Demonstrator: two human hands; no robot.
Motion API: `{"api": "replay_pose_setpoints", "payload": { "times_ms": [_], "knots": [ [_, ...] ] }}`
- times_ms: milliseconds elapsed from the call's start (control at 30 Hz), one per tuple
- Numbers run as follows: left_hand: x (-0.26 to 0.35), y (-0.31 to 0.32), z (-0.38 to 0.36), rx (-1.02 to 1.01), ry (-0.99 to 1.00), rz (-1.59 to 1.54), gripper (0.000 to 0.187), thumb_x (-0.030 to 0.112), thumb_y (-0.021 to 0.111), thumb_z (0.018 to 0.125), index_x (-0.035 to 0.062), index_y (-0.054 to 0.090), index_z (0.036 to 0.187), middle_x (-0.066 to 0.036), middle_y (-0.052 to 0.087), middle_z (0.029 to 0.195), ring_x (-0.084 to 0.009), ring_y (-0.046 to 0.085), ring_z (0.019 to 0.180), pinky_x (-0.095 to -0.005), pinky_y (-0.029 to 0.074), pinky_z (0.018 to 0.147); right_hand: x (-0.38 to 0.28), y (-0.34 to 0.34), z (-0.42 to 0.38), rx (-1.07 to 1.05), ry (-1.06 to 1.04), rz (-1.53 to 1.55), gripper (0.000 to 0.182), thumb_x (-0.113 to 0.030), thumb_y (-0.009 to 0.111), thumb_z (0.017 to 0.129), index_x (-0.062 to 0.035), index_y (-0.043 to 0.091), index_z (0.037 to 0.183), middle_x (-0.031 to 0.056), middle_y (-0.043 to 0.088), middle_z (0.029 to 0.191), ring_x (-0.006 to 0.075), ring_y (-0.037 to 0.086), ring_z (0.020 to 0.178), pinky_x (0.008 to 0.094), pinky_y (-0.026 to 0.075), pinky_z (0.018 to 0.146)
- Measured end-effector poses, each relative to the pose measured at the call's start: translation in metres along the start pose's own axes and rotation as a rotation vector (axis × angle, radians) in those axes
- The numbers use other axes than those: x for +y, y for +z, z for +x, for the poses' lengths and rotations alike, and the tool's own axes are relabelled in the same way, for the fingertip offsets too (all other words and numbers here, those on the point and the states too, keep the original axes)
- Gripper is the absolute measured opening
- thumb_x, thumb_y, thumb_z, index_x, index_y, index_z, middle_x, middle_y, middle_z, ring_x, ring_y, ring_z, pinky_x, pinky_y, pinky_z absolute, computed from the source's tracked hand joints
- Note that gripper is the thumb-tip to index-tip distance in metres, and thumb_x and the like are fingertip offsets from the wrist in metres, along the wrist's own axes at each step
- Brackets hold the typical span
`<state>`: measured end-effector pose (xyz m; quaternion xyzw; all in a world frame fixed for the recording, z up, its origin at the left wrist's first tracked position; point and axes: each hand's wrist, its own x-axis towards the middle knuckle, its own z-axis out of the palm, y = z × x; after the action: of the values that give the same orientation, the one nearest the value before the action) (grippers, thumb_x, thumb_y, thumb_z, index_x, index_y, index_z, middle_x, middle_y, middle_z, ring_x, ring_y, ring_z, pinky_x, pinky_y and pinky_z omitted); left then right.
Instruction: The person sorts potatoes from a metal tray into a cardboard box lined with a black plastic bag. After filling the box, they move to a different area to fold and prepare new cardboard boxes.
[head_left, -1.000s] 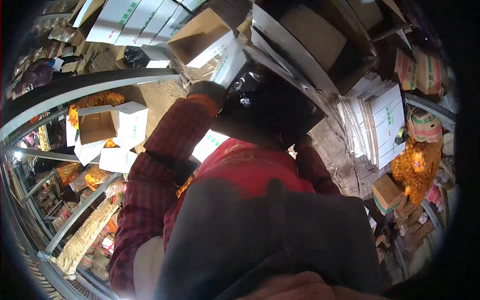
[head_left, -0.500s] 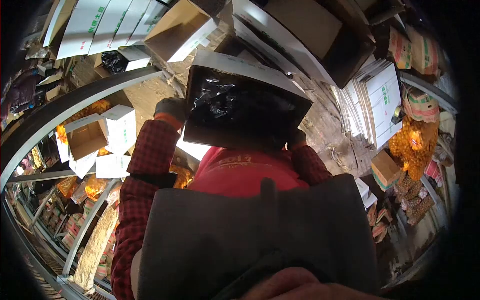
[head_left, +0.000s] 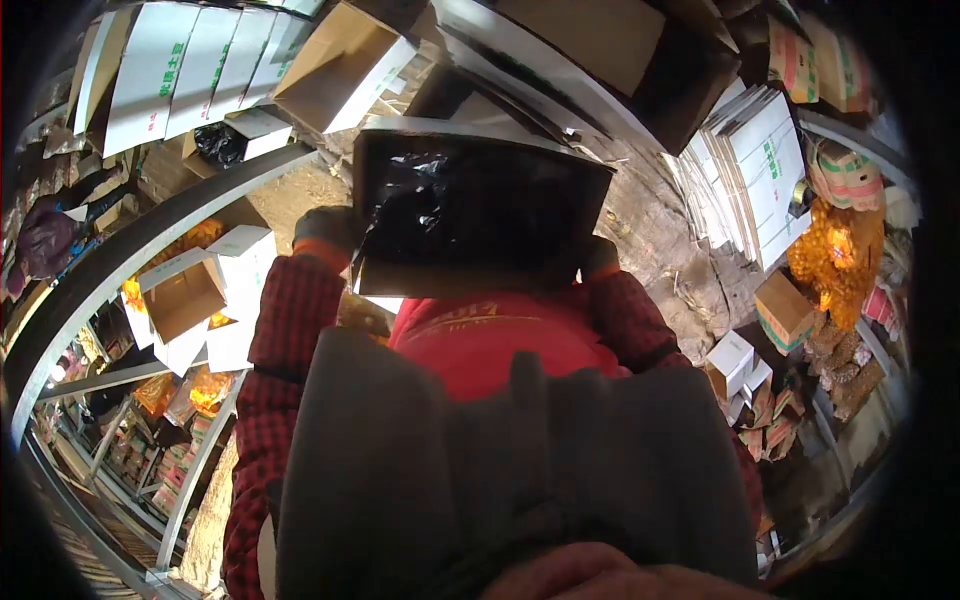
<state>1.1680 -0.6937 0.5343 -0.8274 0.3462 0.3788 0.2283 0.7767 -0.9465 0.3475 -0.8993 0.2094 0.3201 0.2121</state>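
An open cardboard box (head_left: 500, 137) is held level in front of my red top, its mouth facing up. A shiny black plastic liner (head_left: 480, 205) covers its inside; the bottom of the box is too dark to make out. At the left end, my left hand (head_left: 325, 228), in a dark glove with an orange cuff, is closed on the box's side. My right hand (head_left: 600, 258), also dark-gloved, grips the opposite end near the close corner. The fingers of both hands are partly hidden by the box and shadow.
Printed white cartons (head_left: 165, 75) line the far left, near an open brown box (head_left: 340, 65). Flattened cartons (head_left: 765, 170) are stacked at right beside orange net sacks (head_left: 835, 250). A curved metal rail (head_left: 150, 225) crosses the left. A large open carton (head_left: 590, 60) stands ahead.
The lined box has shifted slightly left in view and its far edge has levelled out. Both hands keep hold of its ends. The surroundings have shifted a little with the camera.
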Motion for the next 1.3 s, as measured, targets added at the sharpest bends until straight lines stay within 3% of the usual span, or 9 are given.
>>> {"api": "replay_pose_setpoints", "payload": {
  "times_ms": [333,433,533,600,733,833,1033,1267,1300],
  "knots": [
    [0.064,-0.094,0.126,-0.053,0.113,0.070,0.032,0.023,0.055,0.093,0.0071,0.071,0.116,-0.015,0.069,0.119,-0.0314,0.067,0.110,-0.0445,0.054,0.091,0.061,0.031,0.027,-0.151,-0.115,-0.247,0.036,-0.032,0.070,0.077,-0.0188,0.071,0.110,0.0093,0.071,0.108,0.0278,0.068,0.105,0.0405,0.055,0.086],
    [0.069,-0.058,0.181,0.037,0.129,0.002,0.032,0.022,0.056,0.092,0.0067,0.071,0.115,-0.015,0.069,0.119,-0.0308,0.068,0.109,-0.0449,0.054,0.091,0.041,0.073,0.044,-0.132,0.026,-0.196,0.062,-0.019,0.081,0.048,-0.0192,0.071,0.110,0.0110,0.072,0.102,0.0284,0.068,0.101,0.0399,0.055,0.088],
    [0.055,-0.024,0.221,0.029,0.069,-0.027,0.035,0.032,0.060,0.090,0.0076,0.073,0.111,-0.016,0.071,0.113,-0.0329,0.067,0.109,-0.0462,0.052,0.093,0.036,0.094,0.074,-0.352,0.293,-0.025,0.063,-0.021,0.083,0.053,-0.0225,0.069,0.114,0.0106,0.072,0.102,0.0277,0.069,0.100,0.0422,0.056,0.085],
    [0.046,-0.016,0.229,0.016,-0.085,-0.183,0.032,0.028,0.059,0.090,0.0114,0.072,0.114,-0.015,0.070,0.116,-0.0307,0.068,0.108,-0.0464,0.054,0.090,0.016,0.036,0.059,-0.415,-0.019,-0.005,0.041,-0.049,0.059,0.088,-0.0171,0.071,0.110,0.0104,0.073,0.104,0.0290,0.070,0.094,0.0401,0.056,0.080],
    [0.021,0.008,0.255,-0.065,-0.055,-0.173,0.038,0.032,0.060,0.089,0.0128,0.068,0.121,-0.015,0.067,0.122,-0.0303,0.065,0.115,-0.0457,0.052,0.094,0.021,0.115,0.091,-0.276,0.377,0.551,0.046,-0.057,0.059,0.087,-0.0167,0.072,0.104,0.0089,0.073,0.097,0.0290,0.070,0.092,0.0383,0.055,0.078],
    [0.020,0.028,0.245,0.151,-0.099,-0.533,0.051,0.038,0.063,0.088,0.0141,0.059,0.133,-0.017,0.062,0.131,-0.0315,0.060,0.121,-0.0438,0.048,0.101,0.011,0.065,0.088,-0.232,-0.039,0.187,0.058,-0.064,0.054,0.087,-0.0108,0.072,0.104,0.0157,0.072,0.089,0.0330,0.069,0.086,0.0429,0.053,0.073],
    [-0.012,0.111,0.175,0.667,-0.153,-0.907,0.063,0.044,0.063,0.090,0.0099,0.050,0.141,-0.019,0.056,0.138,-0.0351,0.053,0.127,-0.0419,0.041,0.108,0.005,0.075,0.070,-0.429,0.174,0.073,0.047,-0.054,0.055,0.089,-0.0213,0.061,0.123,0.0202,0.069,0.105,0.0340,0.068,0.095,0.0453,0.053,0.081],
    [-0.117,0.390,0.006,0.054,-0.638,-0.922,0.060,0.047,0.059,0.088,0.0117,0.055,0.136,-0.017,0.056,0.139,-0.0293,0.056,0.125,-0.0384,0.044,0.103,0.054,0.085,0.096,-0.255,0.410,0.194,0.058,-0.061,0.049,0.089,-0.0105,0.069,0.112,0.0253,0.068,0.107,0.0409,0.065,0.104,0.0510,0.051,0.086],
    [-0.111,0.394,-0.026,-0.087,-0.790,-0.993,0.059,0.049,0.058,0.088,0.0111,0.058,0.134,-0.016,0.059,0.135,-0.0282,0.058,0.123,-0.0377,0.045,0.102,0.065,0.087,0.101,-0.303,0.165,-0.031,0.055,-0.046,0.068,0.072,-0.0132,0.062,0.116,0.0221,0.069,0.101,0.0407,0.066,0.100,0.0501,0.053,0.083]
  ]
}}
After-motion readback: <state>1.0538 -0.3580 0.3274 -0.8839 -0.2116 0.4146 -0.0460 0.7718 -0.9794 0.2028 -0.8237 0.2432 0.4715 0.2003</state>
